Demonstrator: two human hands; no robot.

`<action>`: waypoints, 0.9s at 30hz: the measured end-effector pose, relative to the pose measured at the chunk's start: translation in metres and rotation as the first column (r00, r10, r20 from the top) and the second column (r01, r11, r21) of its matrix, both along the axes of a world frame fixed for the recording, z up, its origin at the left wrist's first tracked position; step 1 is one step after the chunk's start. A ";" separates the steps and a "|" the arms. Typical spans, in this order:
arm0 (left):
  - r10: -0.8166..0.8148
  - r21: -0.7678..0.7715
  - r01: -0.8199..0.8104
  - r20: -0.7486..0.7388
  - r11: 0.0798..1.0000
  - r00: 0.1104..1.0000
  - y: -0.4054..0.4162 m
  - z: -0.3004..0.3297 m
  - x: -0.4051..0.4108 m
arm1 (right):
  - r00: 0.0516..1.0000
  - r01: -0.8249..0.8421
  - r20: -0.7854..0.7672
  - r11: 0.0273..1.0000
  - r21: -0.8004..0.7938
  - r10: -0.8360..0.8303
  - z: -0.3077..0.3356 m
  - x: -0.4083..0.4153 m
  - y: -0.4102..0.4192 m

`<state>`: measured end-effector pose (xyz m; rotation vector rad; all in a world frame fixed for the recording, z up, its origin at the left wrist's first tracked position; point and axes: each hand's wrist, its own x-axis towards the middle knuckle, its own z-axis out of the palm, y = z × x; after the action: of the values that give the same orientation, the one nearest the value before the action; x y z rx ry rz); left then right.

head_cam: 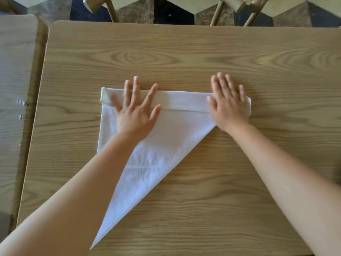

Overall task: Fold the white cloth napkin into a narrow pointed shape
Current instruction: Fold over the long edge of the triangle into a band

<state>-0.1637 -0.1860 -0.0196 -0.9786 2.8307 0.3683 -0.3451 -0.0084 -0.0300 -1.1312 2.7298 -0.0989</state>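
Observation:
The white cloth napkin (pixel 166 141) lies on the wooden table (pixel 184 56) folded into a triangle, its long point toward me at the lower left. Its far edge is turned over into a narrow band running left to right. My left hand (pixel 135 111) lies flat, fingers spread, on the left part of that band. My right hand (pixel 227 106) presses flat on the band's right end. Neither hand grips the cloth. My left forearm hides part of the napkin's left side.
A second table (pixel 16 71) stands close at the left with a narrow gap between. Wooden chair legs (pixel 110 10) and a patterned tiled floor show beyond the far edge. Bare tabletop lies to the right of the napkin and beyond it.

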 end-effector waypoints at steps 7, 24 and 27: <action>0.274 0.029 -0.273 -0.043 0.961 0.961 -0.015 -0.001 0.009 | 0.992 0.128 0.001 0.991 0.032 -0.128 0.003 -0.034 0.032; 0.363 -0.021 -0.365 -0.056 0.931 0.930 0.017 -0.002 -0.011 | 0.969 0.036 0.242 0.934 -0.354 0.054 0.034 -0.043 0.064; 0.329 -0.032 -0.332 -0.067 0.943 0.942 0.021 -0.002 -0.011 | 0.954 0.078 0.298 0.939 -0.335 0.027 0.037 -0.043 0.069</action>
<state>-0.1743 -0.1652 -0.0217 -1.4826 2.7316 0.3760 -0.3878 0.0604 0.0074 -1.0551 2.5112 -0.7169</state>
